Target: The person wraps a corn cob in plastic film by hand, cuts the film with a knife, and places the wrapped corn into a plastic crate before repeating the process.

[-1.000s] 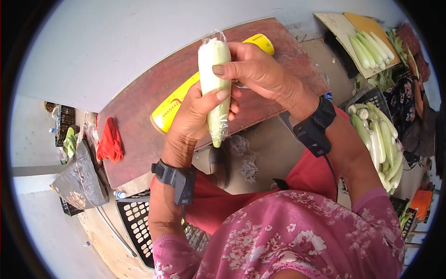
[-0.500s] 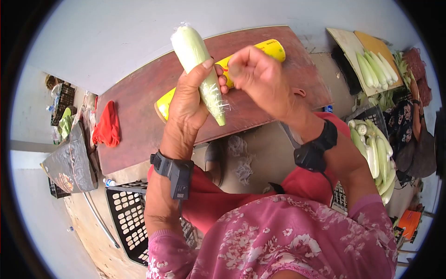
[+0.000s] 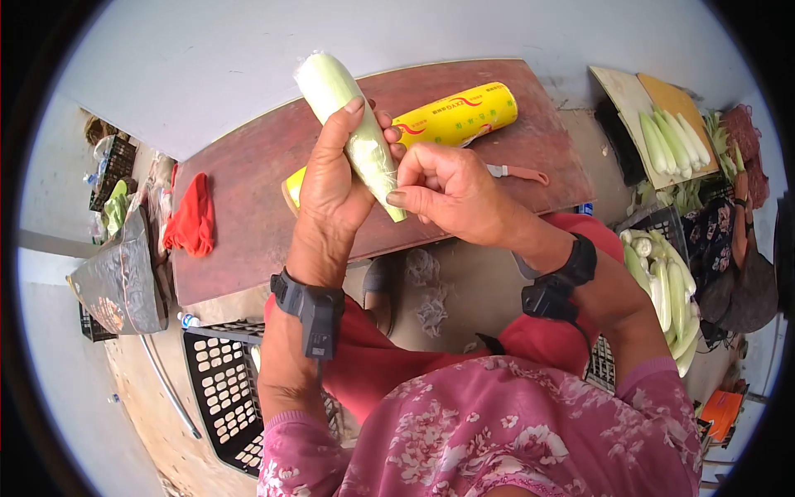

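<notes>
A long, pale green tapered vegetable (image 3: 333, 89), wrapped in clear cling film, is held at a tilt above the table. My left hand (image 3: 338, 178) is closed around its middle, thumb on top and fingertips showing on the far side. At the narrow lower end, my right hand (image 3: 454, 192) is closed in a pinch on the cling film (image 3: 386, 176), its thumb against the wrapped surface. Behind both hands lies a big yellow roll of film (image 3: 455, 114) with red print. A knife with a pink handle (image 3: 527, 174) rests right of my right hand, its blade partly hidden.
The dark red table (image 3: 240, 166) carries a red cloth (image 3: 192, 217) at its left end. A black crate (image 3: 225, 389) stands lower left. To the right are pale vegetables on a board (image 3: 675, 141), more in a crate (image 3: 672, 286), and another person's arm (image 3: 739, 203).
My right hand has come down and left from the air to the vegetable's lower end. The frayed film there now lies smoother. The knife has come into view.
</notes>
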The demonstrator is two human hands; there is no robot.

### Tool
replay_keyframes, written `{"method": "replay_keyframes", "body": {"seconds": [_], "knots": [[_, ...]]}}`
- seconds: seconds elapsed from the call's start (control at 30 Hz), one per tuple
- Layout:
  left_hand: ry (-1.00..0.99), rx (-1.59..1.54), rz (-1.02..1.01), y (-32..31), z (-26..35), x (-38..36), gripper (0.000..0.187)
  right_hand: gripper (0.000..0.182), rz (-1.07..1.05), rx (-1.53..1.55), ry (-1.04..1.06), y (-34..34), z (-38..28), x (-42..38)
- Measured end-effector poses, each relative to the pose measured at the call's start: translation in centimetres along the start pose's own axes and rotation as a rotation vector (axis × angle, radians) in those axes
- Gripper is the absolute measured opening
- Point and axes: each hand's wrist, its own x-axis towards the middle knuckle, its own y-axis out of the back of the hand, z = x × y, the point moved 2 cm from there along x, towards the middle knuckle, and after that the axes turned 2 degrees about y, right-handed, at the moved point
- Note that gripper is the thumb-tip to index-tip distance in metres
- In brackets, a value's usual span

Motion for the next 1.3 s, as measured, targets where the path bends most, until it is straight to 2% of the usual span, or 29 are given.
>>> {"method": "replay_keyframes", "body": {"seconds": [0.1, 0.2, 0.5, 0.6, 0.7, 0.8, 1.0, 1.1, 1.3], "knots": [[0.022, -0.071, -0.039, 0.1, 0.1, 0.0, 0.028, 0.016, -0.055, 0.227, -0.082, -0.2, -0.6, -0.1], [0.018, -0.116, -0.056, -0.2, 0.2, 0.0, 0.028, 0.016, -0.071, 0.232, -0.085, 0.0, -0.7, -0.1], [0.054, -0.317, -0.088, 0.4, 1.2, 0.3, 0.031, 0.014, -0.227, 0.358, -0.356, 0.2, -0.2, -1.0], [0.048, -0.299, -0.111, 0.3, 1.3, 0.3, 0.033, 0.013, -0.196, 0.301, -0.365, 0.6, -0.6, -0.8], [0.040, -0.277, -0.144, 0.2, 1.3, 0.1, 0.036, 0.018, 0.044, 0.166, -0.110, 1.1, -0.4, -0.3], [0.026, -0.261, -0.200, 0.1, 1.3, -0.1, 0.040, 0.020, 0.098, 0.199, -0.094, 1.2, -0.6, -0.3], [-0.036, -0.161, -0.200, -0.7, 0.9, -0.1, 0.046, 0.033, 0.090, 0.388, -0.226, 0.6, -0.9, -0.5], [-0.032, -0.141, -0.196, -0.6, 0.6, 0.0, 0.046, 0.037, 0.027, 0.350, -0.234, 0.5, -1.7, -0.4], [-0.004, -0.140, -0.214, -1.1, 0.0, 0.0, 0.046, 0.029, 0.015, 0.322, -0.228, -0.4, -2.0, -0.2]]}}
